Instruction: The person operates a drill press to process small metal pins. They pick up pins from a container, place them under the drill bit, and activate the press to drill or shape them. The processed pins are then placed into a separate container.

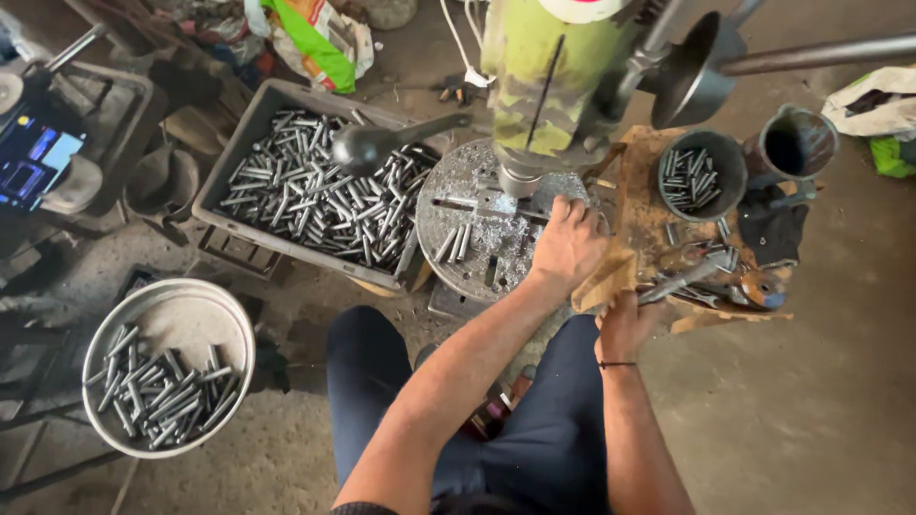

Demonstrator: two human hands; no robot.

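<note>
Left grip (567, 250) rests curled on the round slotted steel drill table (458, 191), contents unclear; right grip (625, 324) clenched at the brown wooden bench (649, 219) edge; keep fingers clear of the spindle

Crowded drill-press table, little free room

Green drill column (544, 76) blocks the round table (468, 186) from above; lever knob (358, 148) juts over the grey crate (250, 119); open slotted surface lies beside the left hand (568, 248).
</note>
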